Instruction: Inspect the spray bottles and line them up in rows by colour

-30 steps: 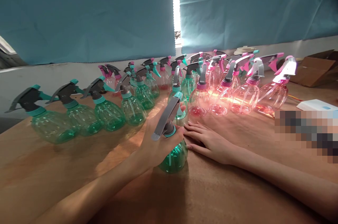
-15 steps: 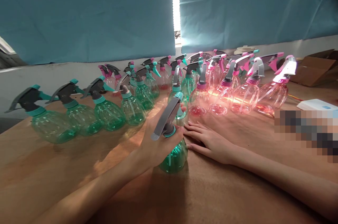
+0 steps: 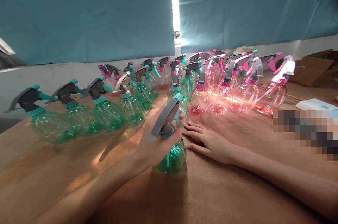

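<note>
A green spray bottle (image 3: 173, 159) with a grey trigger head and teal nozzle stands nearest to me on the brown table (image 3: 224, 196). My left hand (image 3: 155, 143) is wrapped round its neck and upper body, and some of the fingers are hidden behind it. My right hand (image 3: 211, 141) lies flat on the table just right of the bottle, fingers stretched out and holding nothing. Right behind the held bottle stands another green spray bottle (image 3: 176, 92). A pink spray bottle (image 3: 198, 99) is a little to its right.
More green spray bottles (image 3: 109, 113) form a row at the left. Several pink spray bottles (image 3: 244, 97) stand at the right in bright light. A white box-shaped item (image 3: 315, 104) and a cardboard box (image 3: 314, 67) are on the far right. Blue curtains (image 3: 87, 13) hang behind.
The held green spray bottle has shifted very slightly left with my left hand, its head tilting a little. My right hand has stayed flat in place.
</note>
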Action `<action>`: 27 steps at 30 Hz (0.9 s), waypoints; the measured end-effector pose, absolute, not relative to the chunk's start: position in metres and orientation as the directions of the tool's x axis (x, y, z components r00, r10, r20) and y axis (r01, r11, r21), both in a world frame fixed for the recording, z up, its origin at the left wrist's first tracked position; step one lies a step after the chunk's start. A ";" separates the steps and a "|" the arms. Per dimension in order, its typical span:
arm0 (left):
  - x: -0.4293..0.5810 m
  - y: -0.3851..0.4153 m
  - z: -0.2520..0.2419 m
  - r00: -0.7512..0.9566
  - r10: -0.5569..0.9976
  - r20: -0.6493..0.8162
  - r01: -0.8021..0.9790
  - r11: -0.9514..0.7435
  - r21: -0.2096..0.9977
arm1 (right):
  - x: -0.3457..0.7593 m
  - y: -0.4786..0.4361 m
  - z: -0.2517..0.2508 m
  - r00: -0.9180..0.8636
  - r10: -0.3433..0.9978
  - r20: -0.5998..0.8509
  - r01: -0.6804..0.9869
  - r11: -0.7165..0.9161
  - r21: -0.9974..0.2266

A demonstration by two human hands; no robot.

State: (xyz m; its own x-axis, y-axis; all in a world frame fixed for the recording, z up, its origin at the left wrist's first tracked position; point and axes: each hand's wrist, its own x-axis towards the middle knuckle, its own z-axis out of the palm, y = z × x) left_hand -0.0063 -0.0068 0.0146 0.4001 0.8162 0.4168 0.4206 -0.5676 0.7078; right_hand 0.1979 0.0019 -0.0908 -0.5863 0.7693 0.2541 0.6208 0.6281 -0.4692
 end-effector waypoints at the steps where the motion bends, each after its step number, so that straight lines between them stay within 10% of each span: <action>1: -0.006 -0.006 0.013 0.396 0.819 0.415 0.407 -0.562 0.721 | 0.198 0.002 -0.090 -0.595 0.760 0.260 0.612 0.639 -0.466; 27: -0.021 -0.004 0.005 0.330 0.843 0.426 0.516 -0.539 0.666 | 0.135 -0.032 -0.028 -0.437 0.793 0.425 0.514 0.608 -0.606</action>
